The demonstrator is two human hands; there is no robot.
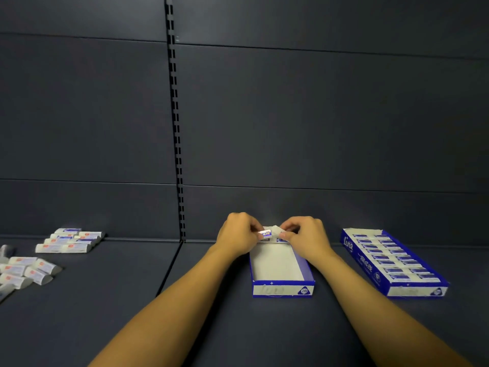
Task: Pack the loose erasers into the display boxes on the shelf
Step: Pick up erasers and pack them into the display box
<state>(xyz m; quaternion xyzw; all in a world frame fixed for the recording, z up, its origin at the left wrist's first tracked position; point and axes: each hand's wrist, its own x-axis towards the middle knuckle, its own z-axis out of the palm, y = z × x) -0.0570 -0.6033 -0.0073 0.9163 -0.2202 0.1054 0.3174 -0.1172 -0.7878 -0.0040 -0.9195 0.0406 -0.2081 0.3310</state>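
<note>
Hands meet at the far end of the open display box (281,283), both bare forearms reaching in from below and converging over it. The left hand (238,233) has its fingers curled and pinches a small eraser (266,234), white with a blue printed band, between thumb and fingertips just over the box's back edge. The right hand (307,237) is curled too, its fingertips pressed against the box's raised white back flap (276,230) and the row of erasers tucked beneath it; whether it actually grips an eraser of its own cannot be told. The knuckles of both hands face up and the two thumbs nearly touch.

The box itself is a long blue-and-white tray lying on the dark shelf (211,313), its white floor bare for most of its length, a "2B" mark on its near wall. To the right, well apart, a second display box (367,263) lies at an angle, packed with two rows of blue-banded erasers. Far to the left, loose erasers (66,241) with blue or red marks lie in a neat stack, and nearer ones (29,271) lie scattered at the shelf's edge.
</note>
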